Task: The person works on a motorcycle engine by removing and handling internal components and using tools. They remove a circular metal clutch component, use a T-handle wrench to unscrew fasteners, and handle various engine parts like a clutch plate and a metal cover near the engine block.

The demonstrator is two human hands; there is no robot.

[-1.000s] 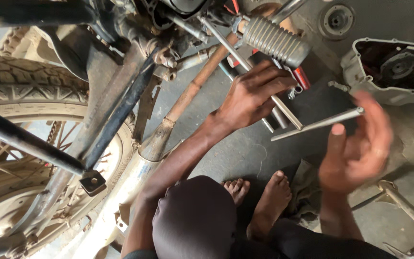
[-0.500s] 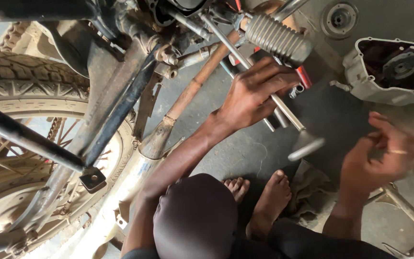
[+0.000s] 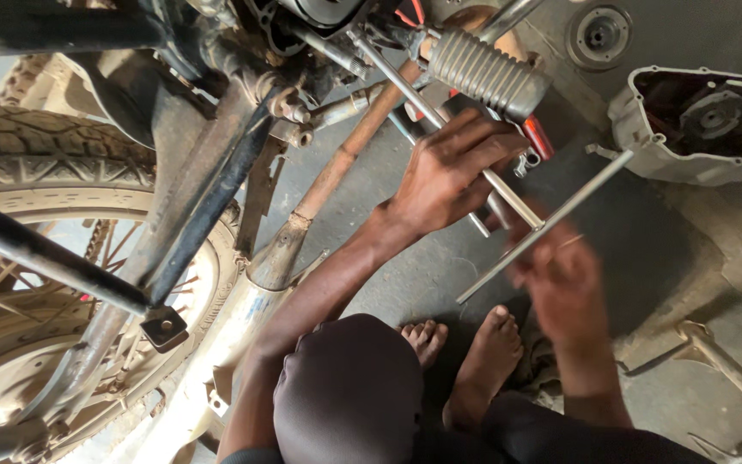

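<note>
A long T-handle wrench runs from the motorcycle's engine area down to a crossbar. My left hand is wrapped around the wrench shaft just below the ribbed rubber footpeg. My right hand is motion-blurred at the lower part of the crossbar, fingers on it. The wrench tip disappears among engine parts at the top. My head and bare feet show at the bottom.
The rear tyre and spoked wheel fill the left. A rusty exhaust pipe slants under my left arm. A removed engine cover and a round part lie on the concrete at right. A metal bracket lies lower right.
The crossbar has swung round from near level to a steep diagonal. My right hand moved from the far right in toward the centre under the bar. My left hand stayed on the shaft.
</note>
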